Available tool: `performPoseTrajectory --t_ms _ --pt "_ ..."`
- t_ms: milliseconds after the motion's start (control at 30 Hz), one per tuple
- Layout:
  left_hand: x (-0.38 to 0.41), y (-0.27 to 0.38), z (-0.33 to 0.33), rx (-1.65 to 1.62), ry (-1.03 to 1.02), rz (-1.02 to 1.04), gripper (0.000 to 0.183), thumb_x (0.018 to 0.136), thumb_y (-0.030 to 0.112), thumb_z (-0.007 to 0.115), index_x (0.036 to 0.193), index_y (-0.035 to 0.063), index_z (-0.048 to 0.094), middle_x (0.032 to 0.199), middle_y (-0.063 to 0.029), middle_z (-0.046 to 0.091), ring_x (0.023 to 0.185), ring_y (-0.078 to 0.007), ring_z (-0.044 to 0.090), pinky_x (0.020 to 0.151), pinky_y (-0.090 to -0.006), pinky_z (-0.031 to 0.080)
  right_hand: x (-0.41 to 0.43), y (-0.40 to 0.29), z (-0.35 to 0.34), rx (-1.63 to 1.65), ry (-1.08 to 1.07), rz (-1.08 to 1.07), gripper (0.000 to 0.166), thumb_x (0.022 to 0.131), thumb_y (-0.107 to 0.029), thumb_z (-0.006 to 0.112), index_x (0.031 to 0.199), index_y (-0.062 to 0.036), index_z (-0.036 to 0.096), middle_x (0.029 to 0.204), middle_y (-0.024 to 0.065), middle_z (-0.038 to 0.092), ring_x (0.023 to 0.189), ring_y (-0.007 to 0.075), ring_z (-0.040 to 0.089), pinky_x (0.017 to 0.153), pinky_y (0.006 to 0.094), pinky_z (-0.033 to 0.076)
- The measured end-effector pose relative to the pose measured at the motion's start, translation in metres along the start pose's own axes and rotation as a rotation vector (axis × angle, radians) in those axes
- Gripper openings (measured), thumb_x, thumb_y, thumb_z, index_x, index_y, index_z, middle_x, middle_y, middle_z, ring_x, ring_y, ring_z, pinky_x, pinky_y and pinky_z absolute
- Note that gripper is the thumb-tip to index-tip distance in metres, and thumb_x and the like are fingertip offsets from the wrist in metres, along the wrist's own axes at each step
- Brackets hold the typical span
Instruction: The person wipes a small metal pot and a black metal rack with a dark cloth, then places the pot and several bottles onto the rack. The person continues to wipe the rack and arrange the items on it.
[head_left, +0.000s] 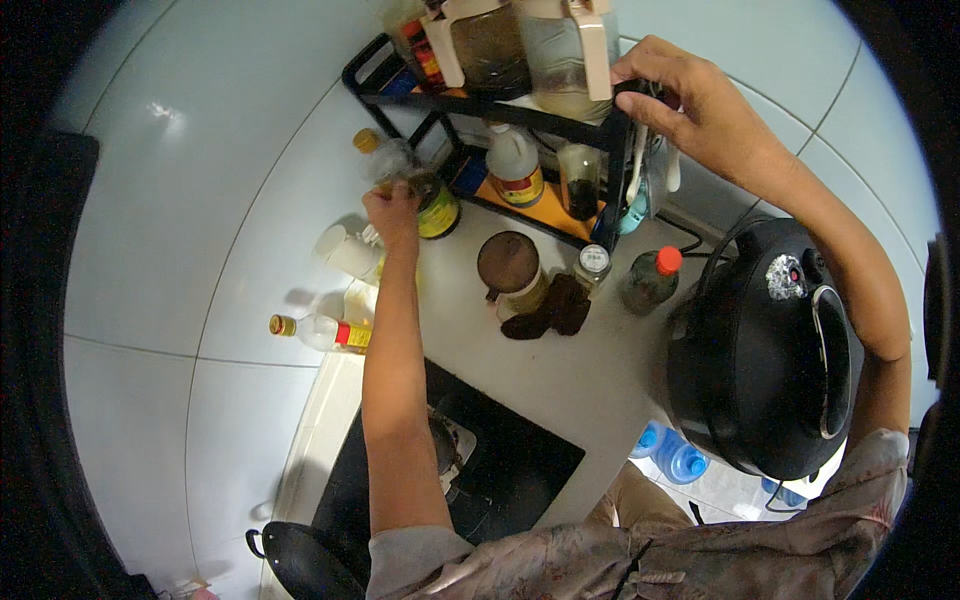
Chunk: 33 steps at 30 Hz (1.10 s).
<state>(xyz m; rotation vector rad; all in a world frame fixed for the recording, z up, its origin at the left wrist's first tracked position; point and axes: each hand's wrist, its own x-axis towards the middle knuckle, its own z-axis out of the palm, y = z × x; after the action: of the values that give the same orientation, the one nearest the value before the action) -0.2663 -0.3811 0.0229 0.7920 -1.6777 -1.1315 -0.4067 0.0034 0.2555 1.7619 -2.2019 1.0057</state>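
My left hand reaches to the back left of the counter, at a bottle with a yellow cap; its fingers overlap the bottle's blurred lower part, and whether they grip it is not clear. Just right of that hand is a dark bottle with a yellow-green label. My right hand is at the top right corner of a black two-tier rack, thumb and fingers closed around the corner. Beside these fingers, on the upper tier, stands a clear pitcher with a beige handle. Utensils hang below my right hand.
A jar with a brown lid, a dark cloth, a small lidded jar and a red-capped bottle stand mid-counter. A black cooker is at right, a black cooktop in front, a glass bottle at left.
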Motion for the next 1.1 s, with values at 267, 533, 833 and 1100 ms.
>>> performPoseTrajectory --t_ms 267,533,833,1100 --pt "-0.137 0.100 -0.019 0.214 0.049 0.253 0.048 0.084 0.004 0.065 0.125 -0.0053 0.043 0.119 -0.0198 0.047 0.104 -0.0294 0.051 0.088 -0.0362 0.045 -0.007 0.008 -0.006 -0.061 -0.050 0.021 0.025 0.096 -0.022 0.057 0.115 -0.0061 0.058 0.099 0.0022 0.052 0.071 0.0094 0.049 0.062 0.0242 0.045" --pt "-0.162 0.045 -0.187 0.797 0.682 -0.045 0.072 0.073 0.016 0.082 0.124 -0.0097 0.038 0.120 -0.0243 0.048 0.112 -0.0373 0.050 0.099 -0.0439 0.039 -0.003 0.030 0.026 0.051 -0.053 0.003 0.027 0.097 -0.024 0.056 0.117 -0.0058 0.057 0.099 0.0009 0.052 0.067 0.0085 0.048 0.059 0.0241 0.045" --pt "-0.138 -0.009 -0.202 0.361 0.278 -0.046 0.065 0.069 0.009 0.083 0.119 -0.0034 0.042 0.115 -0.0220 0.054 0.103 -0.0298 0.057 0.092 -0.0381 0.046 -0.001 0.019 0.007 -0.059 0.015 0.000 0.020 0.096 -0.014 0.057 0.111 -0.0015 0.060 0.098 0.0026 0.051 0.079 0.0116 0.055 0.069 0.0278 0.050" --pt "-0.165 0.064 -0.165 0.475 0.229 0.148 0.057 0.068 0.007 0.083 0.111 -0.0016 0.047 0.096 -0.0157 0.054 0.091 -0.0275 0.055 0.084 -0.0375 0.046 -0.002 0.006 0.004 -0.087 0.078 0.038 0.020 0.089 -0.016 0.063 0.103 -0.0022 0.065 0.098 0.0142 0.061 0.088 0.0320 0.063 0.080 0.0386 0.050"
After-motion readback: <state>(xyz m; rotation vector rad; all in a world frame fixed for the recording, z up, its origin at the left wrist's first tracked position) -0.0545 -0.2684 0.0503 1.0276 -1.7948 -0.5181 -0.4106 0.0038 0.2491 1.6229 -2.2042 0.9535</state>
